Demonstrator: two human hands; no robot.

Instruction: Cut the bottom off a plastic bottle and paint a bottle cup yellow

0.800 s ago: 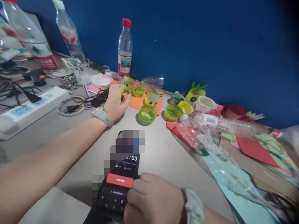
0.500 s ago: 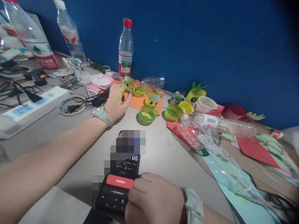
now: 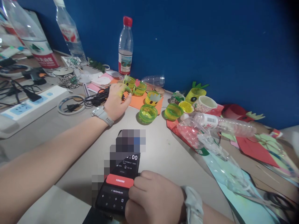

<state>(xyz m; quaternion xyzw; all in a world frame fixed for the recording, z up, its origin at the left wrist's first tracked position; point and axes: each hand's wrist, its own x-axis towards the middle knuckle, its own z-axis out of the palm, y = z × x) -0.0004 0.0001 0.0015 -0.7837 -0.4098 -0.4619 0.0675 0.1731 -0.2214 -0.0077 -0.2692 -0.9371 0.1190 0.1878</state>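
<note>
Reaching across the table, my left hand [image 3: 118, 101] curls its fingers and thumb round a yellow-green cup [image 3: 126, 89], mostly hidden by the hand. My right hand [image 3: 154, 197] is a closed fist at the lower edge, against the right side of a black phone [image 3: 118, 192] with a red button on its screen. Whether the fist holds anything is hidden. Just right of my left hand, several yellow-green cups, some with paper faces, stand on or by orange paper [image 3: 135, 102]. Nearer me are a green cup [image 3: 148, 114] and another green cup [image 3: 173, 112].
A red-capped bottle [image 3: 125, 46] stands by the blue partition [image 3: 198, 40]. Plastic bottles [image 3: 233, 126], red paper [image 3: 257, 149] and scissors [image 3: 259, 200] lie at the right. A power strip [image 3: 30, 107], black cables [image 3: 98, 98] and larger bottles [image 3: 39, 46] are at the left.
</note>
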